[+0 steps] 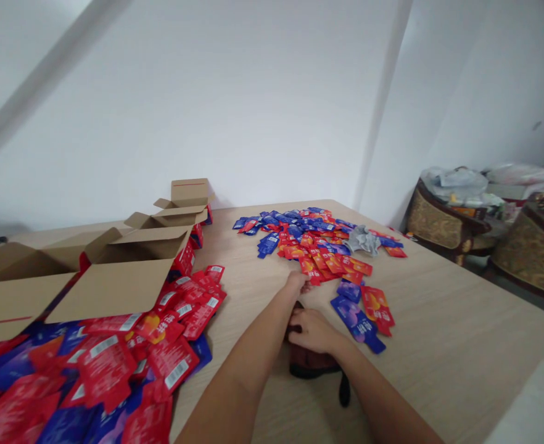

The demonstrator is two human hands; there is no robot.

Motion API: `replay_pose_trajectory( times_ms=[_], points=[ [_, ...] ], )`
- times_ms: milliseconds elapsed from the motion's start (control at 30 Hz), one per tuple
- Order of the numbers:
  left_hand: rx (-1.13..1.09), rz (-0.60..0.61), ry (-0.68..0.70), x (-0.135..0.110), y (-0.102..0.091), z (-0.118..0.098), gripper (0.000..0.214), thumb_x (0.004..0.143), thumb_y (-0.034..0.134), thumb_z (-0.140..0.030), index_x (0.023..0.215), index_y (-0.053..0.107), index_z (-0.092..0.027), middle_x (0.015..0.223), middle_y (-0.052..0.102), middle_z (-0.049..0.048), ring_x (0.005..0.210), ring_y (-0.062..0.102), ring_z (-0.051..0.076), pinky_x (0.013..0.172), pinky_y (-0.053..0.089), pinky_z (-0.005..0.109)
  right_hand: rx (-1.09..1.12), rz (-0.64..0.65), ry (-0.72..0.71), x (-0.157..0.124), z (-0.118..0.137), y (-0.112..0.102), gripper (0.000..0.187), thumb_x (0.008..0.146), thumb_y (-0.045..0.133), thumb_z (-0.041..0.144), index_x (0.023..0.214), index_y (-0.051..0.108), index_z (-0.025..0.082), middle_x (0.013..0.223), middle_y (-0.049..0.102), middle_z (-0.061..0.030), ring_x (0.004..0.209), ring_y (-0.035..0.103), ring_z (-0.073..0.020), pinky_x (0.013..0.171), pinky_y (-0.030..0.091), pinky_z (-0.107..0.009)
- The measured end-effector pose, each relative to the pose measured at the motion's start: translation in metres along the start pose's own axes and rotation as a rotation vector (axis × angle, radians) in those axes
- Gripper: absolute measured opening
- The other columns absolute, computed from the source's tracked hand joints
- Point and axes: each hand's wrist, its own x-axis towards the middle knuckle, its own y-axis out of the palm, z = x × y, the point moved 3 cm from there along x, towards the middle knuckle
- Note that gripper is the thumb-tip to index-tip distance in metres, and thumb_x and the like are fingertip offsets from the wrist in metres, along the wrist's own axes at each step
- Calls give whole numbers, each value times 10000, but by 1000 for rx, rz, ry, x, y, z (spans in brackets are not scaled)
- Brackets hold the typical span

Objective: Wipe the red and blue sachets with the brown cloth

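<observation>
My left hand (298, 282) reaches forward, its fingers curled together at the near corner of a red sachet (309, 269) by the edge of the far pile. Closer to me, the fingers of my right hand (314, 330) are bent around the upper edge of a small dark brown pouch (309, 360). The pouch lies on the table under that hand, with a black strap end (345, 390) sticking out to the right. Part of its opening is hidden by my hands. Right of them lie a blue sachet (353, 317) and another red sachet (377, 308).
A mixed heap of blue and red sachets (295, 228) spreads over the far table (438, 308), with a crumpled grey cloth-like thing (363, 240) on it. Open cardboard boxes (115, 287) line the left, beside a large near pile of sachets (110, 370). Patterned chairs (438, 216) hold bags.
</observation>
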Motion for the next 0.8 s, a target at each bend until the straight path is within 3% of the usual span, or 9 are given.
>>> replay_pose_trajectory(
  times_ms=[133,233,333,400,467,633,700,800],
  points=[
    [0,-21,29,-24,-60,22,211,853,402,-143,789,587,-63,556,622,57,474,588,113,504,464,203,76,13,-61,-2,3,-6,325,745,486,270,1018,662,283,981,652,4,870,572,-161,758,387,-247],
    [11,-45,60,-53,-105,46,175,834,413,-138,787,574,-90,519,601,20,409,534,88,440,414,181,293,4,-151,-2,4,-10,342,736,467,224,1012,666,257,987,649,3,897,571,-165,792,396,-254],
    [30,-88,79,-79,-134,68,106,802,449,-140,762,546,-121,453,540,-30,325,432,60,351,286,158,518,-141,-154,-1,4,-15,327,764,411,199,967,668,203,943,649,-13,879,574,-168,777,417,-260],
    [61,-106,96,-92,-141,80,69,784,483,-176,753,529,-137,441,512,-50,307,389,49,334,224,153,489,-315,-43,0,9,-15,346,775,398,194,1017,645,202,962,637,-24,891,566,-171,787,417,-267],
    [98,-97,113,-102,-140,89,78,757,521,-219,732,524,-145,422,471,-67,301,355,41,335,194,151,314,-410,68,0,23,-8,387,782,412,200,1121,597,236,1045,603,-35,928,552,-173,813,408,-275],
    [140,-24,122,-117,-125,97,151,714,498,-227,584,489,-152,355,376,-73,283,284,38,332,157,170,-146,-233,117,7,63,24,432,815,441,252,1243,492,286,1051,555,-57,911,555,-181,754,412,-267],
    [159,22,98,-120,-123,97,158,693,492,-215,547,468,-159,339,361,-72,271,264,40,327,145,179,-237,-189,200,10,54,24,404,830,428,256,1226,499,287,1047,553,-55,875,565,-167,704,409,-247],
    [136,62,101,-124,-123,95,171,691,506,-248,549,456,-168,353,375,-76,259,242,36,321,124,183,-303,-181,391,10,18,10,356,869,361,256,1183,530,253,1029,566,-65,765,577,-144,622,396,-240]
  ],
)
